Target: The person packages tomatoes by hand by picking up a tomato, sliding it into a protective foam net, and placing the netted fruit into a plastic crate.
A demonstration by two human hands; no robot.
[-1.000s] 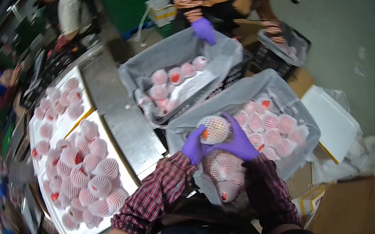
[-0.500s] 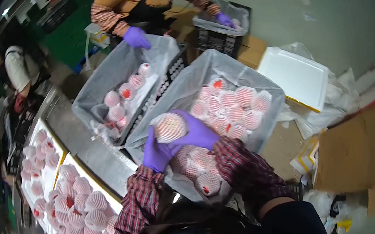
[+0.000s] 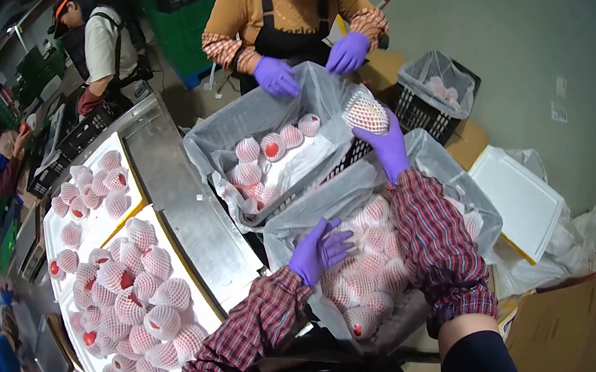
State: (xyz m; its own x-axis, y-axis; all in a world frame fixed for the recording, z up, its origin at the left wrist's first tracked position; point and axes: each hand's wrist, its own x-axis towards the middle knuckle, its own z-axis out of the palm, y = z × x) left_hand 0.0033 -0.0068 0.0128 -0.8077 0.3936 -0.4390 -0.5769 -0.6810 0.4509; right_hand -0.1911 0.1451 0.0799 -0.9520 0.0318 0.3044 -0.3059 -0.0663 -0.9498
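Observation:
My right hand (image 3: 390,148), in a purple glove, grips a round fruit in a white foam net (image 3: 366,113) and holds it up over the edge between the two lined crates. My left hand (image 3: 318,253), also gloved, is open and empty, fingers spread, above the near side of the right crate. Many net-wrapped fruits (image 3: 371,264) fill that crate, which has a clear plastic liner (image 3: 462,185). Several more lie in the left crate (image 3: 200,141), some showing red marks. The fruit's exact kind is hidden by the net.
Across the crates stands a co-worker (image 3: 294,14) with purple gloves at the left crate's far rim. White trays of wrapped fruits (image 3: 132,300) sit at lower left beside a metal table (image 3: 180,191). A small black crate (image 3: 423,112), white lid (image 3: 514,197) and cardboard (image 3: 571,330) are around.
My right hand has carried the fruit up and away toward the left crate's far side. My left hand has let go of it and opened. The co-worker's hand has left the small crate.

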